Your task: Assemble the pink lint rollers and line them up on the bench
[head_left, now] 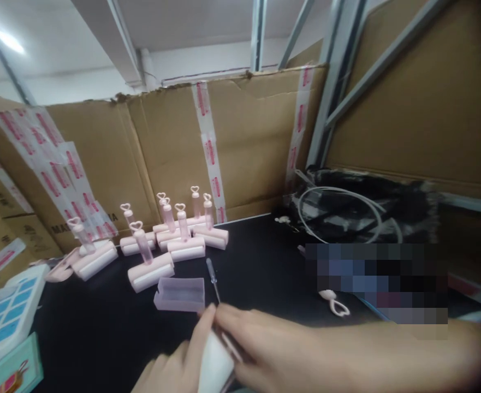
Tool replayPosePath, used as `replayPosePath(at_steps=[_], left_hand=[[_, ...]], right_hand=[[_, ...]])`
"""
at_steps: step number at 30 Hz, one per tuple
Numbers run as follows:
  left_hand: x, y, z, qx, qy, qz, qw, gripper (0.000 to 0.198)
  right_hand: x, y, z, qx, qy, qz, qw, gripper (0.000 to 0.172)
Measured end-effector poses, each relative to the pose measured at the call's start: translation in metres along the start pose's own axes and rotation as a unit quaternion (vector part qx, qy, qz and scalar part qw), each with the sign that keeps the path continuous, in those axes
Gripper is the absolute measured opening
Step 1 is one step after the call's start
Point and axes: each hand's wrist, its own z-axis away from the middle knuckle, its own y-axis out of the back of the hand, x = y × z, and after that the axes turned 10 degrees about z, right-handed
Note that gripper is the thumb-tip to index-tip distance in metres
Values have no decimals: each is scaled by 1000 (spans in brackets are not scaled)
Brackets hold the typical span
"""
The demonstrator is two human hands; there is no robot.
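At the bottom centre, my left hand (pixel 178 360) and my right hand (pixel 265 338) are closed around a white roller piece (pixel 215 363) with a pinkish edge. Their fingertips meet at its upper end. Just beyond them a small screwdriver (pixel 211 271) with a clear bluish handle lies on the black table (pixel 256 273), its shaft pointing at my fingers. An open translucent pink box (pixel 180 295) sits left of the screwdriver. Behind it, several pink and white rollers (pixel 150 271) stand with heart-topped handles upright.
A white heart-ended piece (pixel 339 307) lies at right. Beyond it are a black plastic bag (pixel 412 207) and a coiled clear tube (pixel 306 204). A white power strip (pixel 13 300) and a green card (pixel 19 363) lie at left. Cardboard (pixel 256 136) walls the table's back.
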Motion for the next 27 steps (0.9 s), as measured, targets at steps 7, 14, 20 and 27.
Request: replayPosePath(at_steps=[7,14,20,27], left_hand=[[4,11,-39,83,-44,-48,994,102],[-4,16,-60,177,-48,4,983,100],[-15,13,-73,168,-28,-23,985,94],[-18,12,-62,141,-54,208,966,92]], right_hand=[[4,-14,4,194,-17,-79,978,89],[6,-4,-11,265,32,-179,947,102],[15,-10,-27,263,107,-20,959,101],[15,-14,-26,280,164,23,946,98]])
